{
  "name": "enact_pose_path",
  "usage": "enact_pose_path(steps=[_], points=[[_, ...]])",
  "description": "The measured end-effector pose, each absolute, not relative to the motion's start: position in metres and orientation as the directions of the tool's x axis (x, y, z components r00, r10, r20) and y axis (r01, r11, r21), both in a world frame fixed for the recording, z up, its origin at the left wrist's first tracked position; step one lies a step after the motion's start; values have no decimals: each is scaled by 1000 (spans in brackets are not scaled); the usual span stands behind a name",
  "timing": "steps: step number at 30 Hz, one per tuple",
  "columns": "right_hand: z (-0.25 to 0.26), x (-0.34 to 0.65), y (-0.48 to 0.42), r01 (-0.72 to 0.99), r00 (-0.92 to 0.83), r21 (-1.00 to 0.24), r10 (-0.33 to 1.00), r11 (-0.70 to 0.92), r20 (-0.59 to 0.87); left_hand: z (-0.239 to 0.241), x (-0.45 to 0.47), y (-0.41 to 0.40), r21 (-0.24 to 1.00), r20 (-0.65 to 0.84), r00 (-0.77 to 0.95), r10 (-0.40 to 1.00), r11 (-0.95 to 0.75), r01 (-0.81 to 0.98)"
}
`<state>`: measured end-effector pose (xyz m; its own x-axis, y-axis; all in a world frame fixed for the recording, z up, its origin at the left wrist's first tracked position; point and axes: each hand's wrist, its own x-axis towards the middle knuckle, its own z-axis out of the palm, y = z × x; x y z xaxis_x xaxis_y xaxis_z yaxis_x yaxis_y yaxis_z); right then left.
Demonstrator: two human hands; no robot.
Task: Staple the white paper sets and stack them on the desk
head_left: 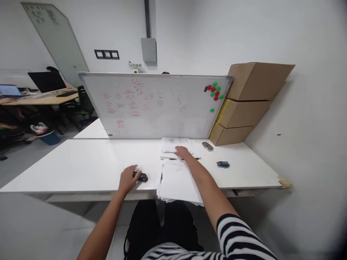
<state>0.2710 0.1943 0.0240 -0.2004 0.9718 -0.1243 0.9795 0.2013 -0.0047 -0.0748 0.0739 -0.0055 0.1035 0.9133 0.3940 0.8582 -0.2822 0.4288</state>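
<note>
My left hand [128, 177] rests on a small black object [141, 176] on the white table [81, 162], fingers curled over its left end. My right hand [183, 152] lies flat on a printed sheet of paper [173, 143] at the far side of the table. A pen [180, 158] lies just below that hand. A thick stack of white papers [176, 180] sits under my right forearm and hangs over the table's near edge.
A whiteboard [151, 104] with faded red writing and red and green magnets [215, 91] leans behind the table. Three cardboard boxes [244, 104] are stacked at right. A grey oval device [207, 146] and a dark small object [223, 164] lie on the table. Desks with laptops stand far left.
</note>
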Motion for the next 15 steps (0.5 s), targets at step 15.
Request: enact_pose_path(steps=[15], points=[[2, 267, 195, 960, -251, 96, 961, 262, -113, -32, -81, 82, 460, 355, 10, 935, -184, 869]])
